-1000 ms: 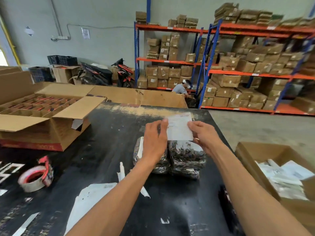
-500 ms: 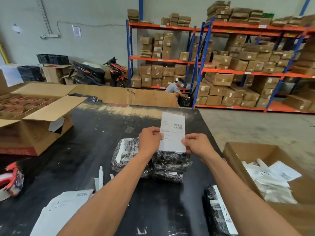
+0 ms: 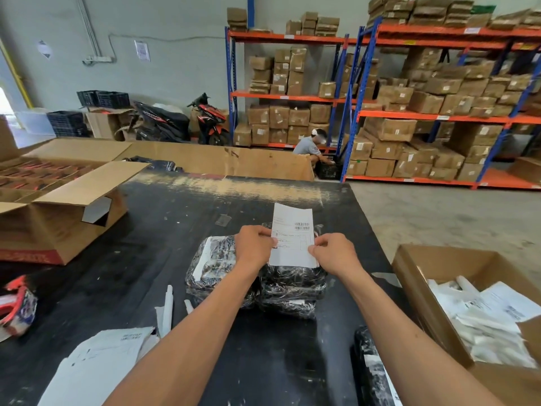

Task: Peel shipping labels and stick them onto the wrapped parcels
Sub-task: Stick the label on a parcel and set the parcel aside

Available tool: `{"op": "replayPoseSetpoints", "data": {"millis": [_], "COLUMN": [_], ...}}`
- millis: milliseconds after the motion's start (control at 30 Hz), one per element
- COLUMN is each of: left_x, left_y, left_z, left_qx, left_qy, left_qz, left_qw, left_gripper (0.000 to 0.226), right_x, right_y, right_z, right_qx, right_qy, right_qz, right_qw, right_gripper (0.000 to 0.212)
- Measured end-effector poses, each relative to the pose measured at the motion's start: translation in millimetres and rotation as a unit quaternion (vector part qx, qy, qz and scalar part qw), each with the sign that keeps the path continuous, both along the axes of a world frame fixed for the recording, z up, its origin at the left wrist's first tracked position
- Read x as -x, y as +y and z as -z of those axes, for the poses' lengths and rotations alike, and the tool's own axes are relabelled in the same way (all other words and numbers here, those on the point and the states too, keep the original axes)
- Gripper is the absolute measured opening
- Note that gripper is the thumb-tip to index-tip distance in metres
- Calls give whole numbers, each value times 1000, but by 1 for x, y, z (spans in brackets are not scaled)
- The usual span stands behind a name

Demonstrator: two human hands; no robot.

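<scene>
Label (image 3: pixel 292 235) now pinched lower, both hands (image 3: pixel 295 250) gripping its side edges.

The shipping label (image 3: pixel 292 235) shows a barcode, but its print is too small to read.

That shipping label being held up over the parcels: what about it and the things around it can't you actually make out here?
Head view only:
- shipping label: barcode shows, printed text too small to read; whether the backing is off is hidden.
- left hand and right hand: they pinch the label's edges; fingertips behind the paper are hidden.
- left wrapped parcel: partly covered by the left forearm.
- near parcel: cut off by the bottom edge.
- tape dispenser: cut off by the left edge.
</scene>
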State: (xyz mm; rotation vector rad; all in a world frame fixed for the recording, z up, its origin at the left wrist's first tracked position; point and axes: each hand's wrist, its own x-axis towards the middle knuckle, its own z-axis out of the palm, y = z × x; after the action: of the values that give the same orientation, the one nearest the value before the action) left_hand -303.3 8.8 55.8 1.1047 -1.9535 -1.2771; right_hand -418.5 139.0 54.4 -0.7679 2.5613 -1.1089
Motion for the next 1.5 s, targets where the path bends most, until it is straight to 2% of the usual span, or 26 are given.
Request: {"op": "replayPoseSetpoints", "data": {"millis": [67, 167, 267, 333, 400, 467, 533, 600, 700, 800, 900, 1067, 1233, 1367, 1433, 1500], "left_x": [2, 4, 5, 6, 6, 5, 6, 8, 8, 6, 4, 5, 23, 43, 45, 42], "left_y": [-2, -3, -5, -5, -6, -4, -4, -4, -4, -10, -16, -17, -33, -44, -47, -47], "left_z": [1, 3, 5, 8, 13, 19, 29, 42, 56, 62, 69, 70, 40, 35, 44, 48], "left_qx": [5, 15, 22, 36, 66, 136, 220, 253, 222, 221, 220, 224, 281, 222, 164, 144], "left_qy": [-8, -20, -26, -30, -40, -62, -70, -68, -81, -68, -56, -57, -192, -273, -271, -272], "left_qz": [0, -2, -9, -7, -3, 1, 15, 65, 126, 141, 152, 154, 160, 183, 208, 217], "left_qw": [1000, 1000, 999, 999, 997, 989, 973, 963, 963, 963, 962, 961, 927, 918, 926, 927], "left_gripper": [12, 18, 31, 47, 58, 56, 48, 46, 49, 50, 50, 49, 48, 55, 60, 63], "right_x": [1, 0, 0, -1, 0, -5, -11, -14, -11, 1, 14, 32, 42, 40, 40, 39], "right_y": [-2, -4, -5, -5, -5, -1, 1, -2, -11, -24, -42, -75, -89, -90, -85, -80], "right_z": [2, 3, 0, -1, 2, 5, 8, 14, 23, 21, 15, 14, 18, 29, 29, 25], "right_qx": [-11, -39, -47, -55, -66, -75, -51, -40, -129, -242, -281, -304, -271, -230, -212, -193], "right_qy": [5, 21, 24, 27, 42, 118, 223, 269, 214, 184, 162, 161, 139, 123, 121, 91], "right_qz": [1, 4, 4, 8, 15, 11, -39, -132, -230, -247, -242, -212, -170, -84, -40, -35], "right_qw": [1000, 999, 999, 998, 997, 990, 973, 953, 941, 920, 914, 914, 937, 962, 969, 976], "right_gripper": [25, 16, 24, 2, 34, 49, 49, 42, 49, 56, 55, 54, 56, 58, 56, 46]}}
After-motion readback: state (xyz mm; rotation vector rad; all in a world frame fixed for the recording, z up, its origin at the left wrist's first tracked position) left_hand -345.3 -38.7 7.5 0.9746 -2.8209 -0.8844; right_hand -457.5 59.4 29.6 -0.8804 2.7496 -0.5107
